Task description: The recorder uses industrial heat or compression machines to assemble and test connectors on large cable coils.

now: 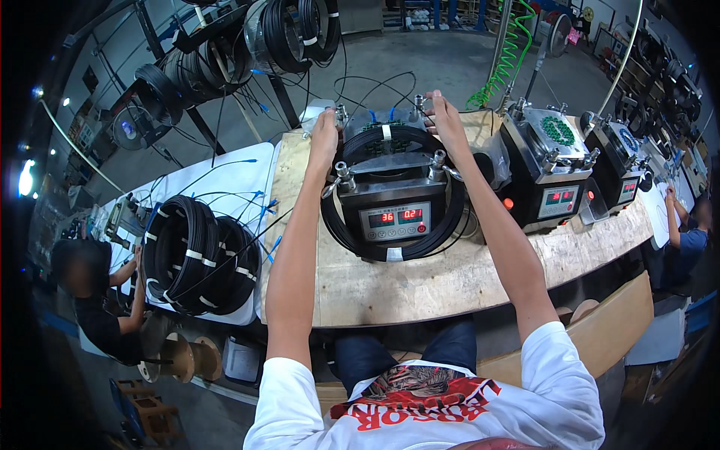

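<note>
A black benchtop machine (394,191) with a red-lit display stands on the wooden bench in front of me. A coil of black cable (394,253), bound with white ties, loops around it. Blue-tipped cable ends run to its top plate, and metal corner clamps rise at its corners. My left hand (325,141) is closed at the far left corner clamp (341,114). At the far right corner clamp (420,102), my right hand (447,124) has its fingers bent around the lever. The fingertips of both hands are partly hidden.
Two similar machines (545,169) with green and blue connector rings stand to the right. Bundled black cable coils (196,255) lie on the white table at left. Cable reels (217,67) hang beyond the bench. One person (97,292) works at left, another (686,236) at far right.
</note>
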### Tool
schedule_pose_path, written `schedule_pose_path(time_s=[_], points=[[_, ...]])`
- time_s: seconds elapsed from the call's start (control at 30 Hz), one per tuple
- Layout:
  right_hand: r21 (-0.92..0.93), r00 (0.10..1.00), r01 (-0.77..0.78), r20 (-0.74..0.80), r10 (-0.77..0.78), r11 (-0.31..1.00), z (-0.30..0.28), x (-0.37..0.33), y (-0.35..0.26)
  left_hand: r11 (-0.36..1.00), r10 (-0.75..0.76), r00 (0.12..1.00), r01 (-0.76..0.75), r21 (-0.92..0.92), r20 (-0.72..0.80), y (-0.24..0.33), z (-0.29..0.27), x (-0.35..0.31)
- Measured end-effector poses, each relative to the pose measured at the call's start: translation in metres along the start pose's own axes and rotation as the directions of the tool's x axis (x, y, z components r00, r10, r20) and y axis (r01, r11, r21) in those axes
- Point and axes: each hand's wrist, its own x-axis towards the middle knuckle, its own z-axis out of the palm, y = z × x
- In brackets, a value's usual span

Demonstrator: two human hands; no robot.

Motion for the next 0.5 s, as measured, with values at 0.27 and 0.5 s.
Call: schedule_pose_path(time_s=[0.27,0.5], points=[[-0.088,0.998,-0.064,0.01,0.065,0.994,-0.004,-0.002,-0.005,0.997,-0.081,0.997,0.081,0.015,0.002,0.019,0.0,-0.015],[-0.088,0.995,-0.094,0.013,0.095,0.992,-0.004,-0.002,-0.006,0.988,-0.153,0.988,0.153,0.001,-0.001,0.021,-0.002,-0.016]])
